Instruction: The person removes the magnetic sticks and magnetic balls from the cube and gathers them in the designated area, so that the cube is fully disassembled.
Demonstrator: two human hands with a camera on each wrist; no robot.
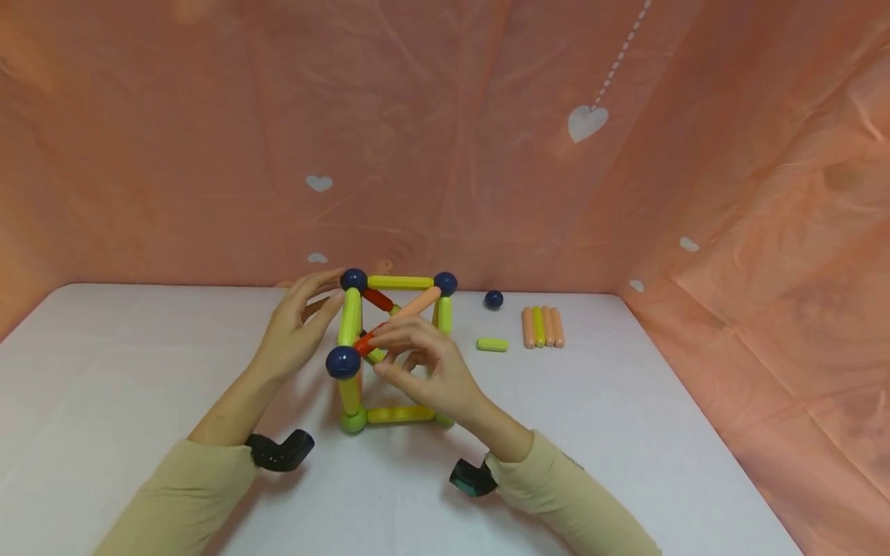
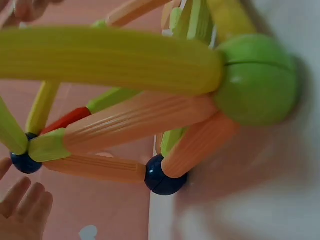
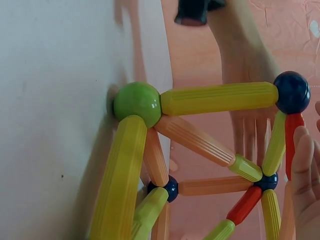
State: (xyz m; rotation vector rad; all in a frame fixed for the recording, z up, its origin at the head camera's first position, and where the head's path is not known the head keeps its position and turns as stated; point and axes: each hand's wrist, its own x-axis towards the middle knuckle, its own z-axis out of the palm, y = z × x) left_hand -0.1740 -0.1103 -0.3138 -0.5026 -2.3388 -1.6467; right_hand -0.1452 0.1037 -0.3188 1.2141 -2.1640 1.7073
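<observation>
White tabletop (image 1: pixel 417 502), lower half. Your right hand (image 1: pixel 431 363): fingers bent at short red rod (image 1: pixel 365 343), pinch or mere contact indeterminable. Glossy multicoloured rod-and-ball structure (image 1: pixel 351 318): lower centre. Your left hand (image 1: pixel 295 326): fingers extended, empty, beside structure's rear navy ball (image 1: pixel 354 279).

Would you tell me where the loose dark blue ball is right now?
In the head view, the loose dark blue ball lies on the white table, right of the stick-and-ball frame and just beyond the lone short green stick.
</observation>
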